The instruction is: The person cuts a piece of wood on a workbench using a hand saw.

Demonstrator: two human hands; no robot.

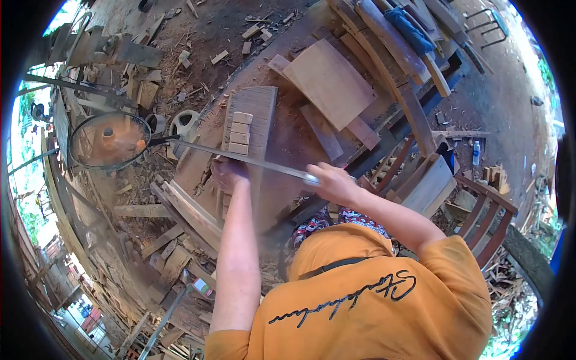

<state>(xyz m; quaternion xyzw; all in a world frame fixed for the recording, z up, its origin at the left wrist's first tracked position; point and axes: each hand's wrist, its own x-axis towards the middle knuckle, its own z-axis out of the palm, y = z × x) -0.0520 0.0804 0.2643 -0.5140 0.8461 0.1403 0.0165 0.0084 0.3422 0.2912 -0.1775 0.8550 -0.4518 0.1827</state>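
Note:
My right hand (333, 183) is closed around the pale end of a long, thin metal tool (252, 161). This tool slants up to the left, across a row of small wooden blocks (240, 128), and its far end is dark. The blocks stand on a grooved wooden board (261, 111). Just below the metal strip, my left hand (230, 174) grips the same row, its fingers partly hidden; more block edges show beneath it.
A flat wooden panel (330, 83) lies beyond the board. Stacked planks (393, 66) with a blue cloth (409, 30) are at upper right. At left are a round wire-guarded fan (110, 140) and a pale wheel (183, 124). Wood scraps (174, 264) cover the ground at lower left.

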